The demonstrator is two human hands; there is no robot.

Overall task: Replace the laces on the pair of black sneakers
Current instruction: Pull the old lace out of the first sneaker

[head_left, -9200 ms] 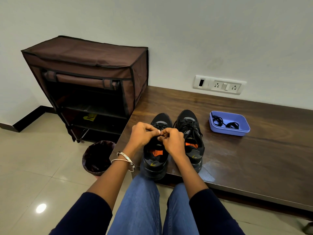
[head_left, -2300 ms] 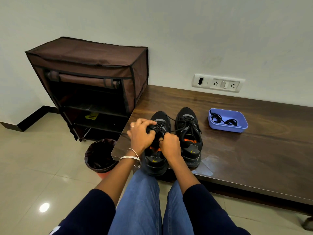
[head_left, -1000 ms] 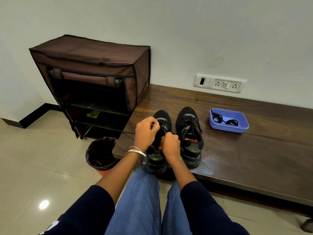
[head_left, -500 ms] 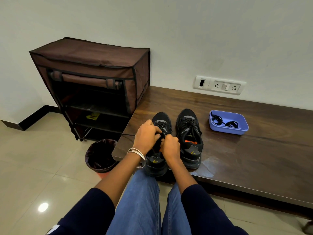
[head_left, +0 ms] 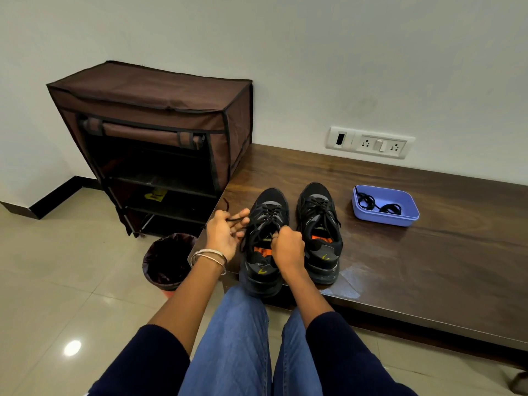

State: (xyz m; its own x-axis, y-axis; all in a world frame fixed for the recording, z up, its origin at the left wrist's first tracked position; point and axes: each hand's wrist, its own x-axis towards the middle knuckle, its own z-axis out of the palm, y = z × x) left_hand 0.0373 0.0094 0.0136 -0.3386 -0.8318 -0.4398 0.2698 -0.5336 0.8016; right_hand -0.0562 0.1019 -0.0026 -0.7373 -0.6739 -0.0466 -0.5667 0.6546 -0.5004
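Two black mesh sneakers stand side by side near the left end of the dark wooden surface [head_left: 400, 252], heels at its near edge, toes toward the white wall. The left sneaker [head_left: 264, 241] has its heel reaching that edge; the right sneaker [head_left: 320, 232] sits just beside it, laced. The left hand [head_left: 224, 234] hovers by the surface's left edge, fingers curled, pinching a thin black lace [head_left: 238, 220] that runs to the left sneaker. The right hand [head_left: 287, 247] is curled over that sneaker's opening, gripping near the tongue. A lilac plastic tray [head_left: 400, 220] holding coiled black laces [head_left: 377, 205] lies well apart to the right, with bare surface around it. Left, on the floor: a brown fabric shoe rack [head_left: 160, 115] and a dark bin [head_left: 167, 260].
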